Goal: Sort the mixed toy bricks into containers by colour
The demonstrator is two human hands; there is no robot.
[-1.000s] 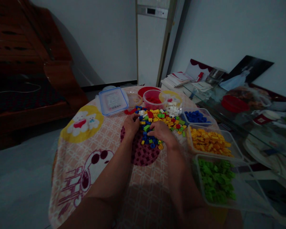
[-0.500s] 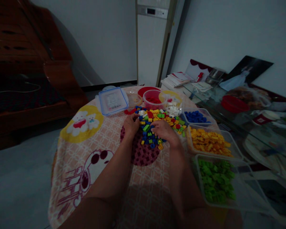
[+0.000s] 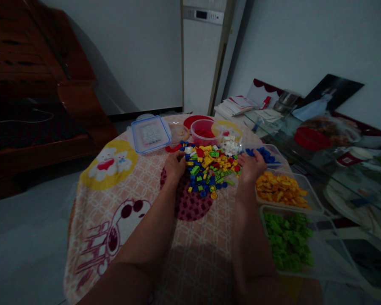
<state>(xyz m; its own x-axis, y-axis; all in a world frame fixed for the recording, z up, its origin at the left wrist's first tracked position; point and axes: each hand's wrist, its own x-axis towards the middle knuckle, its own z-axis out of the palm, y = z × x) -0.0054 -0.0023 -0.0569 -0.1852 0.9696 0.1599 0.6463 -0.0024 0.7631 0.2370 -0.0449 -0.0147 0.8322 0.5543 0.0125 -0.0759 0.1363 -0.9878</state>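
A pile of mixed toy building bricks [image 3: 209, 167] in yellow, blue, green, red and white lies mid-table. At its left edge rests my left hand [image 3: 175, 166], fingers loosely bent with a gap at the tips; nothing shows between them. My right hand [image 3: 252, 166] is over the near left corner of the clear box of blue bricks [image 3: 266, 155]. Its fingers are spread and no brick is visible in them. Nearer me stand a box of yellow bricks [image 3: 281, 189], partly behind my right wrist, and a box of green bricks [image 3: 288, 241].
Behind the pile are a round tub of red bricks [image 3: 205, 129], a heap of white bricks [image 3: 230, 145] and a blue-rimmed lid [image 3: 151, 134]. A patterned cloth [image 3: 190, 254] covers the round table. To the right is a cluttered glass table [image 3: 305, 163].
My right hand has moved right, from the middle of the pile to the box of blue bricks, and its fingers have spread. My left hand has stayed in place.
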